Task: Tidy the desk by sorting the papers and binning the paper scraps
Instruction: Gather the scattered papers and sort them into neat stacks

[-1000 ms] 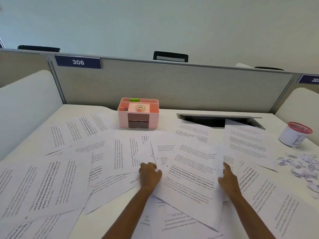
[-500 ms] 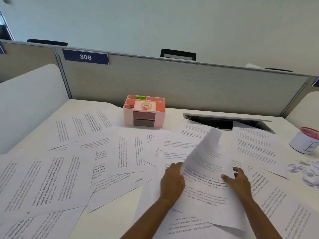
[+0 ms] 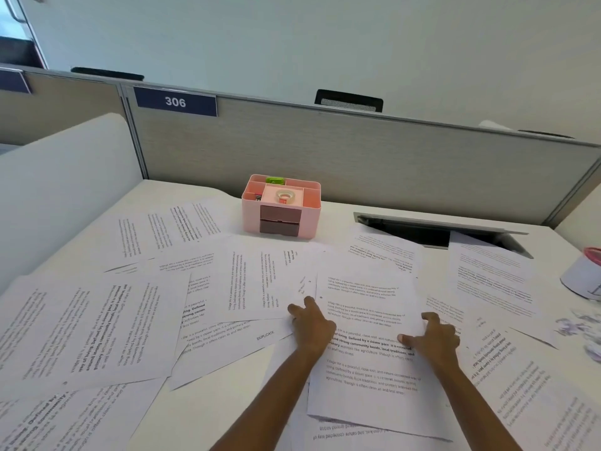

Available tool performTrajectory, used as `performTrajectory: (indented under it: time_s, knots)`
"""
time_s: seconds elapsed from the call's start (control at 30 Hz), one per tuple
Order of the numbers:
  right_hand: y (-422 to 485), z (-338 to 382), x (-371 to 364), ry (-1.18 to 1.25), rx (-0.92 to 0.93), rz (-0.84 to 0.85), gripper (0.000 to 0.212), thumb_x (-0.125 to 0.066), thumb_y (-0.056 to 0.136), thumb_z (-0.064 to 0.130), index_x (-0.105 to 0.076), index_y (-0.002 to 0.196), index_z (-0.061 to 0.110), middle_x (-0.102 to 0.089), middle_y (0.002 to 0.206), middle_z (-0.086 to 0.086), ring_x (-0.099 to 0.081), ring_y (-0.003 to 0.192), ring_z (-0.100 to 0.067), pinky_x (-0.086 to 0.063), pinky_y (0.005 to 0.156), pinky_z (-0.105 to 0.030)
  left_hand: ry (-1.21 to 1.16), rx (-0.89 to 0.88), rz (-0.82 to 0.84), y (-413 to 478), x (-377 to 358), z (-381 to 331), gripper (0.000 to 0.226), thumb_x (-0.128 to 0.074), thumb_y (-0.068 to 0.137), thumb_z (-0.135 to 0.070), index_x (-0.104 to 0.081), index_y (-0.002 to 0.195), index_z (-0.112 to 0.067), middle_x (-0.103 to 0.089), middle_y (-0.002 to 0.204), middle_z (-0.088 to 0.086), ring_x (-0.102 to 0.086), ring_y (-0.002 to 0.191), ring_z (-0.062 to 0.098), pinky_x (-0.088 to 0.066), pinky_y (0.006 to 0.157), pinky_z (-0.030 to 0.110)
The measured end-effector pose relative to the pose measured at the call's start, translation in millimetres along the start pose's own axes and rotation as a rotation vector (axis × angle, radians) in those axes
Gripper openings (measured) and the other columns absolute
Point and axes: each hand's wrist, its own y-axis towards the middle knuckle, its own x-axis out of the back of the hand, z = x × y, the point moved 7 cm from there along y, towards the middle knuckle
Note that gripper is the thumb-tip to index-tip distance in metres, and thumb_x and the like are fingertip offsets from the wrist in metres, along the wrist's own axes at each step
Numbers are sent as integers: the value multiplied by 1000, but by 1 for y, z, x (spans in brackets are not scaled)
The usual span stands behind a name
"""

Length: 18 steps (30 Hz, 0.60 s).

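Note:
Many printed sheets [image 3: 107, 323] lie scattered and overlapping across the white desk [image 3: 227, 382]. One printed sheet [image 3: 367, 382] lies flat and upright in front of me, on top of others. My left hand [image 3: 312, 327] grips its left edge, fingers spread over the neighbouring sheet. At its right edge my right hand [image 3: 434, 336] holds on with the thumb pressed on top. A heap of torn paper scraps [image 3: 577, 327] sits at the far right edge, partly cut off. Beside it stands a white cup with a pink rim [image 3: 583, 275].
A pink desk organiser [image 3: 281, 206] with a tape roll stands at the back centre. To its right a cable opening with a raised grey flap [image 3: 435, 227] is partly covered by sheets. A grey partition [image 3: 325, 151] closes the back; white side panels flank the desk.
The sheet was lifted and curled between both hands half a second ago; now it lies flat, turned upright in front of me. Both hands moved slightly right with it.

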Motion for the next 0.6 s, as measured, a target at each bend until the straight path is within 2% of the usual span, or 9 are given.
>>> performTrajectory:
  time_s: [0.17, 0.3, 0.4, 0.5, 0.6]
  knots:
    - [2, 1, 1, 0, 9, 19, 77, -80, 71, 21, -39, 135, 9, -32, 137, -27, -26, 131, -41, -29, 106, -52, -57, 88, -36, 3, 3, 6, 43, -54, 86, -10, -37, 125, -2, -39, 129, 18, -52, 114, 33, -47, 95, 37]
    - [4, 0, 1, -10, 19, 9, 76, -80, 71, 23, -40, 134, 9, -33, 137, -27, -26, 131, -41, -30, 106, -51, -131, 128, 28, 8, -1, 11, 44, -58, 82, -14, -46, 124, -3, -53, 127, 12, -51, 119, 29, -44, 100, 38]
    - [6, -2, -1, -24, 24, 4, 76, -79, 71, 26, -40, 134, 9, -35, 137, -27, -28, 131, -40, -30, 106, -51, -169, 22, 68, 4, -9, 4, 46, -60, 81, -16, -52, 127, -13, -61, 125, 6, -52, 119, 26, -46, 100, 36]
    - [8, -4, 0, -23, 25, 0, 78, -80, 70, 29, -40, 134, 10, -35, 137, -26, -29, 131, -40, -30, 106, -50, -264, -131, 59, -6, -15, -8, 46, -57, 84, -7, -49, 129, -11, -60, 128, 7, -59, 113, 23, -50, 94, 30]
    - [8, -10, 1, 19, 51, -7, 82, -80, 70, 31, -38, 136, 8, -36, 138, -25, -31, 131, -39, -29, 107, -49, -379, -215, 86, -9, -11, -11, 51, -60, 85, -5, -43, 133, -9, -55, 132, 7, -58, 114, 25, -50, 97, 38]
